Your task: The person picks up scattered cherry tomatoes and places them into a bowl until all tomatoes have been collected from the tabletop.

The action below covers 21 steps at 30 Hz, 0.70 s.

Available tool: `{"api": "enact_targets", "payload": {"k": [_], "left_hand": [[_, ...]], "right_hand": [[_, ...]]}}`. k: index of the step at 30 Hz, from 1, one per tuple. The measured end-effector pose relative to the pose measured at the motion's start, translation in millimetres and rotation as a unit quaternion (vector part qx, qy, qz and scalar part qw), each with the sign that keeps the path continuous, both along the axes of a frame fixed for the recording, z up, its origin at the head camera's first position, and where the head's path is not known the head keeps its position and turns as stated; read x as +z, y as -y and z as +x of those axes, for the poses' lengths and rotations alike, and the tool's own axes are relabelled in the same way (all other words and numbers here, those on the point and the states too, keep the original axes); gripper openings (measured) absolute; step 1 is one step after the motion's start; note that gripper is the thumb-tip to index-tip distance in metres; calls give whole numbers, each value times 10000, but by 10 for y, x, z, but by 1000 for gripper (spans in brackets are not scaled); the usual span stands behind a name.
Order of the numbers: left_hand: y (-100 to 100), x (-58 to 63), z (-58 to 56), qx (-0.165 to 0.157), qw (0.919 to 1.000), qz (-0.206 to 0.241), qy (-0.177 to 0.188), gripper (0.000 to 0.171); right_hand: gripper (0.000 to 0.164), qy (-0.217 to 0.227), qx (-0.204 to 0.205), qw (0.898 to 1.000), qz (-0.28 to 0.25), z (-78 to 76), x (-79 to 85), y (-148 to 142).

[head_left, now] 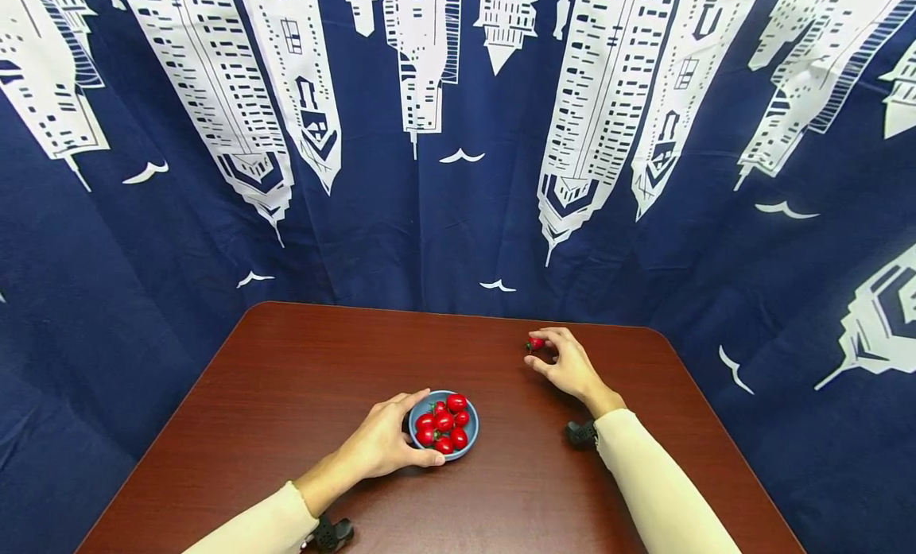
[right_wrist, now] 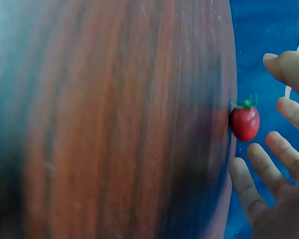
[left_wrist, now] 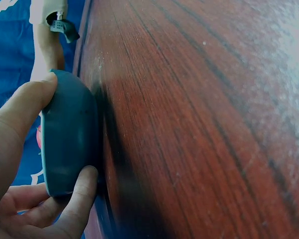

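My left hand (head_left: 386, 437) grips a small blue bowl (left_wrist: 70, 134), thumb on the near side and fingers round the far side. Several red cherry tomatoes (head_left: 444, 421) lie inside it, some with green stems. In the left wrist view the bowl's outer wall stands close to the tabletop. Farther back and to the right, my right hand (head_left: 568, 369) reaches over a single cherry tomato (right_wrist: 245, 123) with a green stem. Thumb and fingers are spread around this tomato, with a gap showing between them and it in the right wrist view.
The reddish-brown wooden table (head_left: 322, 355) has rounded back corners. Behind it hangs a dark blue curtain (head_left: 401, 236) with white buildings and birds, close to the back edge. A black wrist device (head_left: 581, 435) sits under the right wrist, another (head_left: 332, 532) under the left.
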<state>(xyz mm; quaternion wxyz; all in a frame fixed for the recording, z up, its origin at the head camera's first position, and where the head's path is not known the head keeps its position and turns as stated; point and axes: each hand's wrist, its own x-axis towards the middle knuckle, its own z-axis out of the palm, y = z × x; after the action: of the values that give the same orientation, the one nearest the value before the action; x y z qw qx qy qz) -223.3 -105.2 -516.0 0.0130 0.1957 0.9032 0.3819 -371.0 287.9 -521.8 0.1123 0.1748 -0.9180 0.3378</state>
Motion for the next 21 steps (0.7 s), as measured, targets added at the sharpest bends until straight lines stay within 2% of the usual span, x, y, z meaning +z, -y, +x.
{"api": "enact_targets", "payload": {"k": [8,15,21], "left_hand": [[7,1,-2,-14,10000,-3,-3,112],[14,4,-20,1,10000,-21,-39,113],[19,10,-39,-29,10000,14,1,113]], "right_hand": [[62,482,-197,9986,-48,-127,-26,-54],[59,269,-25,9994,-206,-263,-114,-82],[50,446,-281,9986,-55,-288,-63,-3]]}}
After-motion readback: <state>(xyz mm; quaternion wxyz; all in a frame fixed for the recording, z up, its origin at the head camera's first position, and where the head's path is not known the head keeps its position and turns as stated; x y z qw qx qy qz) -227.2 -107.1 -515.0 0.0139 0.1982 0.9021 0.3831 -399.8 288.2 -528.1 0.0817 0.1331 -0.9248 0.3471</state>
